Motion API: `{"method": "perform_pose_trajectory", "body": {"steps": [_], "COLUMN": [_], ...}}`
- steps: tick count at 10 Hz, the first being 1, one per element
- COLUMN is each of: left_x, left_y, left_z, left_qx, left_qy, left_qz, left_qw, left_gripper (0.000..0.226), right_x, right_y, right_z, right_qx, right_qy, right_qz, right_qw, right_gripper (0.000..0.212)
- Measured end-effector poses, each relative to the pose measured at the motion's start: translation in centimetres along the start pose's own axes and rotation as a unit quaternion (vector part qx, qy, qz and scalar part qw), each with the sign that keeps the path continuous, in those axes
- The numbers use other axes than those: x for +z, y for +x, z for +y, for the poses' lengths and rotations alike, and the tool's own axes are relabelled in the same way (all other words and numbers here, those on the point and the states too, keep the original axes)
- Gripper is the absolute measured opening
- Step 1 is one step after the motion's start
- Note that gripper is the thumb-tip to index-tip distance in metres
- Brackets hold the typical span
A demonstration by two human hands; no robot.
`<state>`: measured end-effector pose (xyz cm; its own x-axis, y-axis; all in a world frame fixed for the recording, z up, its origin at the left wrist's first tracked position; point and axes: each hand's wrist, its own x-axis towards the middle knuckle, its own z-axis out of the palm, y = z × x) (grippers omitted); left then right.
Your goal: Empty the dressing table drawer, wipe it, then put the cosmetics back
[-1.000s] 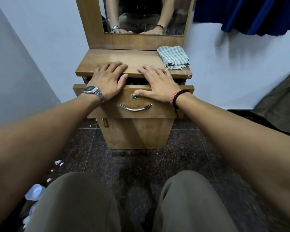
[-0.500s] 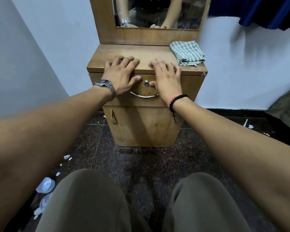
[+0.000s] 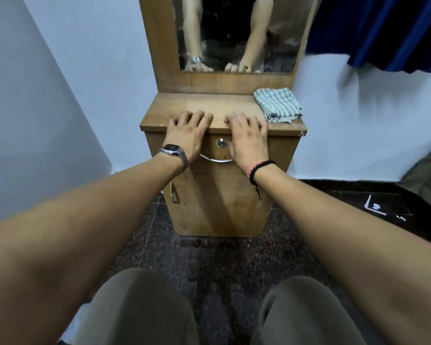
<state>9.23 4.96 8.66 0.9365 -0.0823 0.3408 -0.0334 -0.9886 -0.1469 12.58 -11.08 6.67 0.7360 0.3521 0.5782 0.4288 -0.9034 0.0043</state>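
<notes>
A pale wall [image 3: 72,70] fills the upper left and right of the frame, and a dark speckled floor [image 3: 222,257] spreads across the lower middle. A blue curtain [image 3: 383,28] hangs in the upper right corner. At centre stands the wooden dressing table [image 3: 222,205], with a mirror [image 3: 237,33] in a wooden frame rising above it at upper centre; the mirror reflects the person's forearms and hands.

Two bare forearms reach in from the lower corners toward the middle of the frame, above knees in olive trousers [image 3: 139,312] at the bottom edge.

The drawer [image 3: 279,155] sits closed just under the tabletop [image 3: 224,105], its front flush with the cabinet. What lies inside it cannot be seen.

The left hand [image 3: 187,134] lies flat with fingers spread, fingertips on the front edge of the tabletop and palm over the left part of the drawer front. The right hand [image 3: 249,138] lies the same way on the right, fingers spread and gripping nothing.

A folded checked cloth [image 3: 278,104] rests on the tabletop's right rear corner, apart from both hands.

Between the hands show a curved metal handle [image 3: 217,159] and a round lock [image 3: 221,142] above it. A wristwatch [image 3: 172,150] is on the left wrist, a beaded bracelet [image 3: 259,168] on the right. Small white scraps [image 3: 376,206] lie on the floor at right.
</notes>
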Motion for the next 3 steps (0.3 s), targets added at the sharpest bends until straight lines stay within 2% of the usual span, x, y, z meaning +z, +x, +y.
{"method": "perform_pose_trajectory", "body": {"steps": [2,3], "left_x": [-3.8,-7.6], "left_y": [-2.2,-4.5], "left_z": [-0.6,-1.6], "left_qx": [0.051,0.097], "left_qy": [0.037,0.089], "left_qz": [-0.105,-0.130], "left_qw": [0.992,0.983], "left_gripper": [0.066,0.070], "right_x": [-5.2,-10.1], "right_y": [-0.4,-0.6], "right_z": [0.5,1.9], "right_qx": [-0.062,-0.064], "right_qy": [-0.022,-0.047], "right_qz": [-0.136,-0.183], "right_qw": [0.988,0.980], "right_gripper": [0.062,0.079]}}
